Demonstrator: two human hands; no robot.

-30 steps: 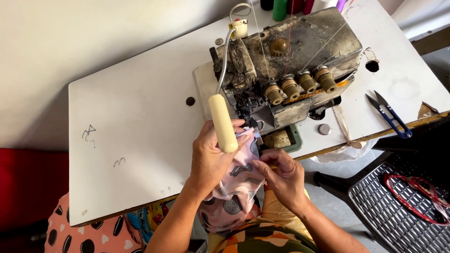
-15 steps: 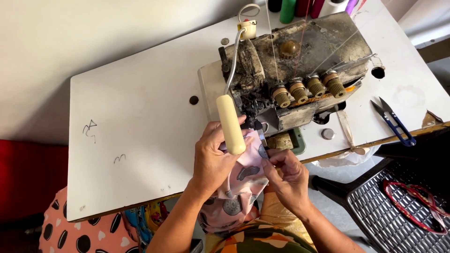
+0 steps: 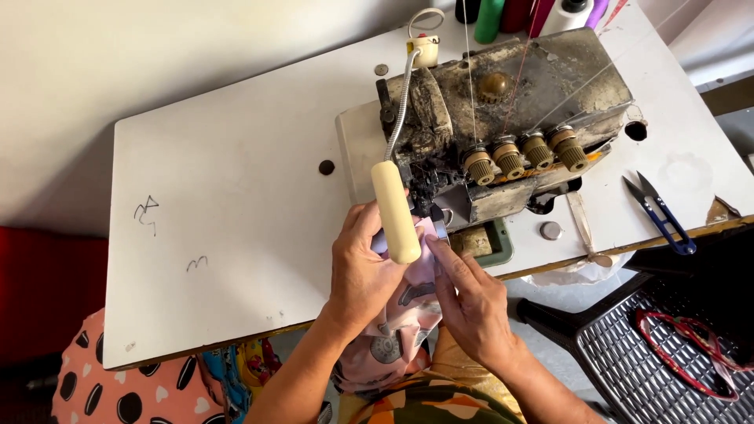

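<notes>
Your left hand [image 3: 363,271] lies flat on the pink printed fabric [image 3: 400,314], fingers stretched forward and pressing the cloth down at the front of the worn overlock sewing machine [image 3: 503,118]; it clasps nothing. Your right hand [image 3: 471,302] sits just beside it, fingers extended and pinching the fabric's edge close to the presser foot [image 3: 433,220]. The fabric runs from under the foot, over the table's front edge, and down toward your lap. A cream-coloured lamp [image 3: 395,210] on a flexible metal neck hangs over your left hand, hiding part of your fingers. The machine stands on a white table [image 3: 228,196], with four brass-coloured tension knobs [image 3: 522,153] across its front. Blue-handled thread snips [image 3: 660,212] lie on the table well to the right of your hands. Thread cones [image 3: 518,12] stand behind the machine. A black plastic chair [image 3: 652,345] sits at lower right.
</notes>
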